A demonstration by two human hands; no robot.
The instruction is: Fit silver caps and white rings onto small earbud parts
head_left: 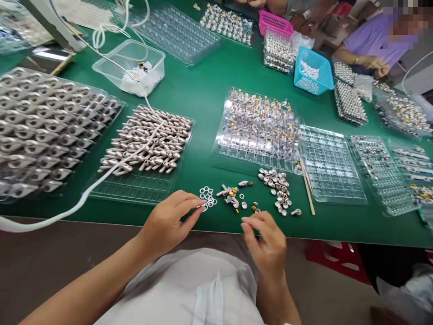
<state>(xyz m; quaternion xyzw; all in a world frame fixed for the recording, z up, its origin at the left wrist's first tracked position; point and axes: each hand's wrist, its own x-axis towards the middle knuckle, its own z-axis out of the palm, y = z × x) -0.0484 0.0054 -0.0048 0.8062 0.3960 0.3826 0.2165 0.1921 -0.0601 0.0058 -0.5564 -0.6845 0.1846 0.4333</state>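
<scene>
My left hand (171, 219) rests at the front edge of the green table (203, 95), its fingertips pinched on a small white ring at the edge of a cluster of white rings (207, 197). My right hand (267, 239) hovers just below a scatter of small white and gold parts (233, 195), fingers curled and pinched together; what it holds is too small to name. A pile of small silver caps (278, 187) lies to the right of both hands.
Clear trays of metal pieces: a large stack (43, 131) at left, one (149, 142) in the middle, one with gold-tipped parts (259, 124), a bare one (329, 164). White cable (101, 180), clear tub (130, 65), blue basket (313, 70), pink basket (274, 21). Another person (379, 43) sits far right.
</scene>
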